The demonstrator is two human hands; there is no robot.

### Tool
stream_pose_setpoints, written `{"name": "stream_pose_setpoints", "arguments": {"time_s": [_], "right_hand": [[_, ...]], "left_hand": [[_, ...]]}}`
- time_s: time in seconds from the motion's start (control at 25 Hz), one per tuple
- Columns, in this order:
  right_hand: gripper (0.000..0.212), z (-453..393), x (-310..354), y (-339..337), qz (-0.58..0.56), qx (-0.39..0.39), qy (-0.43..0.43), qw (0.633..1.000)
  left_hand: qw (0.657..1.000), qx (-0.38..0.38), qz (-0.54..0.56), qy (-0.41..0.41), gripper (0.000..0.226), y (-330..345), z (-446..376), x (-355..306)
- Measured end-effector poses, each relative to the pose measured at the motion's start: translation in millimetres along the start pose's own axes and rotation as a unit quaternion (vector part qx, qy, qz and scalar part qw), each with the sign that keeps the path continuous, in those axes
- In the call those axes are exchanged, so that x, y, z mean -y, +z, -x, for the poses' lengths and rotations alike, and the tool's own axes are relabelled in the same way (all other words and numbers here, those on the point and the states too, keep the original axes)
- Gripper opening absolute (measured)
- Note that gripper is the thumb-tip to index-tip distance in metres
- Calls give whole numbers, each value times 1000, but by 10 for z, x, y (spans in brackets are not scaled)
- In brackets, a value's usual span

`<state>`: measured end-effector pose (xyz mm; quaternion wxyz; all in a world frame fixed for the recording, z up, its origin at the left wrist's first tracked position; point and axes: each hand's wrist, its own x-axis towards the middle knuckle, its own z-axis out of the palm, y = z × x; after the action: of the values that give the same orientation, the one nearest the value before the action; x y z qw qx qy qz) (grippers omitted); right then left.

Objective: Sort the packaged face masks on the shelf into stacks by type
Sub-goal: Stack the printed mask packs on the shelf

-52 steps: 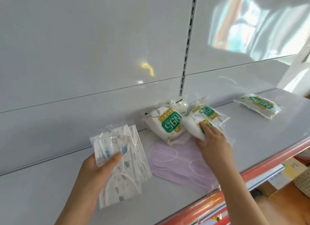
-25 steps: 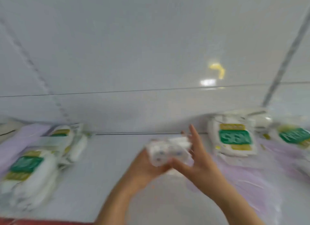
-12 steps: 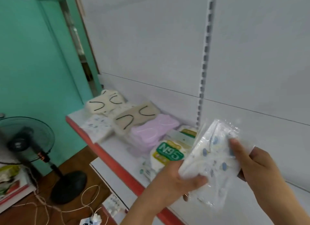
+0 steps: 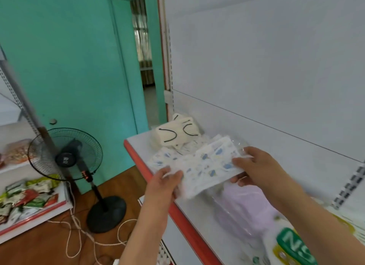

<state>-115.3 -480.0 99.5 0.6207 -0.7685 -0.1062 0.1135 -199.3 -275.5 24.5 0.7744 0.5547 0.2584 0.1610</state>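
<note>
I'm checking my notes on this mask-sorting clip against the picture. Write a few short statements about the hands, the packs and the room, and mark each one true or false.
1. Both hands hold the blue-patterned mask pack. True: the left hand grips its near end and the right hand its far end.
2. The cream masks with black curved marks lie at the far end of the shelf. True.
3. The purple masks lie beyond the cream ones. False: they lie nearer, below the held pack.
4. A fan stands on the shelf. False: it stands on the floor.
5. The shelf's front edge is green. False: it is red.
</note>
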Motion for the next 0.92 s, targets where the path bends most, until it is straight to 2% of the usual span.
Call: {"name": "stream_pose_setpoints", "arguments": {"time_s": [0.04, 0.16, 0.24, 0.32, 0.4, 0.44, 0.48, 0.52, 0.56, 0.6, 0.64, 0.68, 0.72, 0.76, 0.84, 0.92], "right_hand": [[8, -96, 38, 141, 3, 11, 7, 1000], [13, -270, 112, 471, -58, 59, 51, 995], [15, -449, 200, 545, -53, 77, 65, 994], [18, -750, 272, 510, 10, 11, 39, 999], [12, -1064, 320, 452, 49, -70, 4, 996], [11, -1208, 312, 432, 58, -97, -5, 994], [14, -1331, 284, 429, 71, -120, -1, 990], [17, -1441, 234, 436, 96, -135, 9, 986], [19, -1509, 193, 445, 164, -132, 17, 977], [22, -1557, 145, 440, 271, -116, 20, 955], [29, -1563, 118, 434, 381, -105, 17, 919], [34, -1526, 117, 429, 451, -118, 4, 885], [36, -1477, 127, 387, 485, -139, -20, 863], [36, -1428, 136, 326, 496, -155, -50, 853], [40, -1242, 178, 137, 481, -166, -93, 856], [36, -934, 206, -228, 415, -165, -123, 886]], "left_hand": [[1000, -9, 2, 4, 36, -117, -164, -87], [999, 31, -6, 13, 50, -262, -587, -374], [995, 23, -86, 37, 56, -166, -884, -554], [981, 45, -169, 78, 58, -18, -1272, -734], [964, 97, -221, 114, 55, 142, -1629, -876], [948, 93, -266, 150, 52, 202, -1778, -898], [914, 60, -344, 206, 48, 231, -1919, -877], [850, 15, -454, 269, 43, 245, -2038, -811], [764, -9, -566, 311, 40, 235, -2129, -722], [681, -5, -660, 317, 40, 216, -2178, -639], [624, 17, -727, 287, 41, 187, -2245, -561], [592, 33, -764, 254, 43, 170, -2268, -513], [589, 34, -770, 243, 45, 185, -2255, -498], [605, 25, -753, 259, 46, 243, -2203, -525], [692, -8, -637, 340, 41, 478, -1873, -632], [782, 3, -457, 423, 30, 886, -1223, -659]]}}
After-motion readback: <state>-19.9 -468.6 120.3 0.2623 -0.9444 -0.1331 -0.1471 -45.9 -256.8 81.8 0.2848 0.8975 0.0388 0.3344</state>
